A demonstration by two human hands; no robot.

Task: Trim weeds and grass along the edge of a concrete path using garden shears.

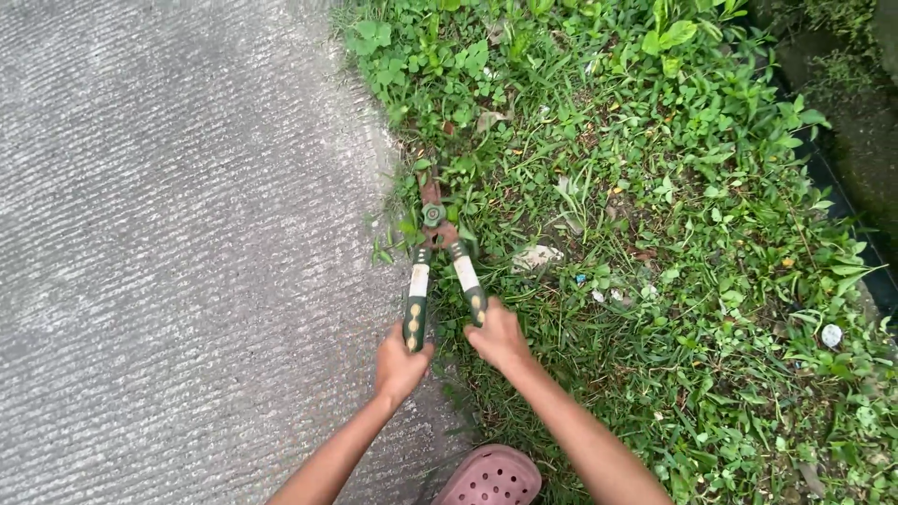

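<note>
Head view: left hand (398, 364) and right hand (499, 339) clasp rusty shears (433, 245) over grass (655, 234).

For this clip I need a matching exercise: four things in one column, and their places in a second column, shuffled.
Things:
1. left hand
2. right hand
3. shoe
4. blades

Places:
A. bottom edge of the view, between the forearms
B. on the shears' handle nearer the pavement
C. in the weeds at the pavement's edge
D. on the shears' handle over the grass

Pairs: 1-B, 2-D, 3-A, 4-C
</note>
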